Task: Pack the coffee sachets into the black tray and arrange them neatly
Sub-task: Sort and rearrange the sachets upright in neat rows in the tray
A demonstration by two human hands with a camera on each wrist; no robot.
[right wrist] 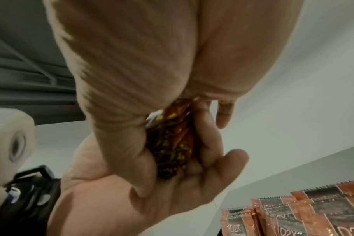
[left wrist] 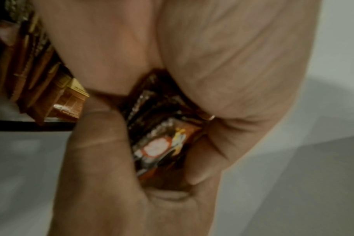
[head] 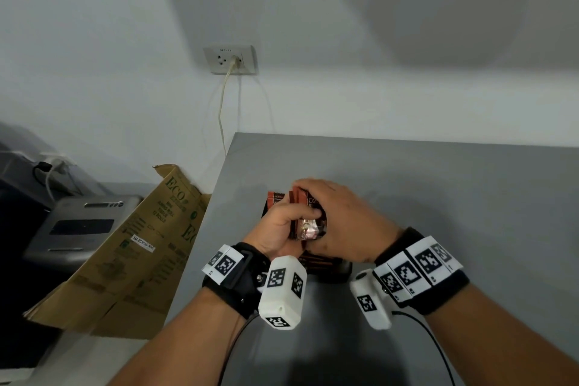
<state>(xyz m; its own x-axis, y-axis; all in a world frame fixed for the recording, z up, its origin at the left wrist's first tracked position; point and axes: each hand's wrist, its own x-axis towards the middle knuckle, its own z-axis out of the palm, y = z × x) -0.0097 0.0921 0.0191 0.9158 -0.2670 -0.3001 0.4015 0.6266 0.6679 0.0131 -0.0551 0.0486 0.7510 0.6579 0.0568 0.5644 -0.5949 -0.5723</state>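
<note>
Both hands hold one bundle of brown-and-orange coffee sachets (head: 308, 224) just above the black tray (head: 343, 271) on the grey table. My left hand (head: 289, 221) grips the bundle from the left, fingers curled round it. My right hand (head: 332, 213) covers it from the right and above, fingers wrapped over the top. The left wrist view shows the bundle (left wrist: 162, 143) squeezed between the two hands. In the right wrist view the sachets (right wrist: 172, 143) sit between my palm and the left hand (right wrist: 172, 191). More sachets (right wrist: 293, 215) stand in rows in the tray.
A flattened cardboard box (head: 131, 257) leans at the table's left edge. Beyond it a grey machine (head: 78, 229) stands on a lower surface. A wall socket (head: 230, 59) with a hanging cable is behind. The table (head: 438, 197) stretches to the right.
</note>
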